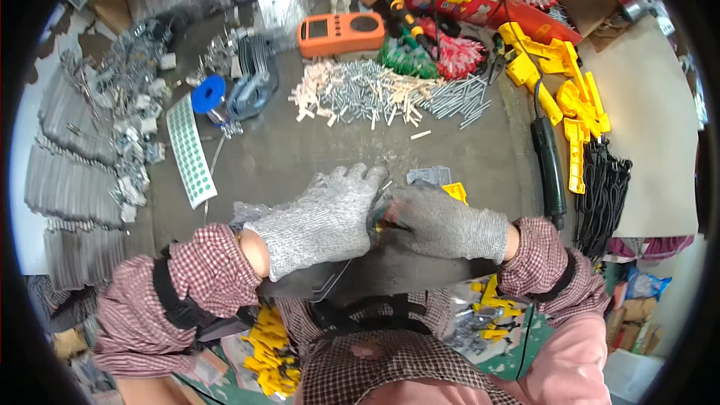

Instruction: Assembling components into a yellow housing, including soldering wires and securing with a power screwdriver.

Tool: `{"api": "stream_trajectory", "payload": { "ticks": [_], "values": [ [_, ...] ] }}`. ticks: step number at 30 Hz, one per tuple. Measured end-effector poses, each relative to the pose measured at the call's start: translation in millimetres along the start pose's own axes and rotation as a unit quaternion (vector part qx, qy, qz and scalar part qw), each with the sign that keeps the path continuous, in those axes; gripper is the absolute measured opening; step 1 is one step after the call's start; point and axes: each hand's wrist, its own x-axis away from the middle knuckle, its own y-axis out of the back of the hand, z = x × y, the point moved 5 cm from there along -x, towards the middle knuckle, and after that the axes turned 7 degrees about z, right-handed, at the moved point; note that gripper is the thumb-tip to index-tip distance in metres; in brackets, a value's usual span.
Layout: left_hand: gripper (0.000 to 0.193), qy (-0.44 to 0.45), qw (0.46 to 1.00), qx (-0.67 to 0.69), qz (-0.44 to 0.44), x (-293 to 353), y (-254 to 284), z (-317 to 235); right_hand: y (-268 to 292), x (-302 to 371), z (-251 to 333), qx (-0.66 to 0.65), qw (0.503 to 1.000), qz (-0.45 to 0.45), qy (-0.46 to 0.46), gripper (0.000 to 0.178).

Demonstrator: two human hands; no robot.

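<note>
My left hand (pixel 326 214), in a pale grey knit glove, and my right hand (pixel 450 223), in a darker grey glove, meet near the table's front edge. The fingers of both are curled together around something small. Gloves hide most of it; a little red and yellow shows between them. Just beyond my right hand lie a clear grey plastic piece (pixel 429 175) and a yellow plastic part (pixel 456 193). Thin bent metal wires (pixel 327 285) stick out below my left hand, by the edge. Clear crumpled plastic (pixel 251 212) lies beside my left wrist.
A pile of screws and pale pegs (pixel 367 94) spreads below an orange meter (pixel 341 34). To the left are a blue spool (pixel 208 94), a sheet of green dots (pixel 190 150) and stacked grey strips (pixel 71 180). Yellow shells (pixel 574 112), a dark corded tool (pixel 549 169) and black cables (pixel 602 195) lie right.
</note>
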Motion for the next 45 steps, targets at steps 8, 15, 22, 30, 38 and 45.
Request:
{"api": "stream_trajectory", "payload": {
  "ticks": [8,15,22,30,38,45],
  "values": [
    [0.053,-0.140,0.959,-0.053,-0.241,54.0,4.8,-18.1,-45.4,36.8,7.5,0.018,0.983,-0.173,0.060,0.048],
    [0.049,-0.087,0.984,-0.072,-0.140,38.1,7.6,-31.7,-34.3,45.5,21.7,0.009,0.962,-0.259,0.082,0.045],
    [0.045,-0.038,0.882,0.411,-0.229,62.0,-0.6,0.1,-47.9,17.0,7.5,-0.410,0.862,-0.284,-0.089,0.027],
    [0.061,-0.071,0.847,0.455,-0.266,62.6,-12.0,16.0,-35.1,7.8,18.2,-0.372,0.863,-0.327,-0.100,0.022],
    [0.063,-0.078,0.851,0.441,-0.276,63.3,-7.6,14.8,-29.9,4.6,26.0,-0.298,0.871,-0.385,-0.059,0.019],
    [0.057,-0.087,0.844,0.449,-0.280,58.5,-6.1,22.3,-46.4,-0.4,13.2,-0.624,0.724,-0.293,-0.024,0.009]
  ]
}}
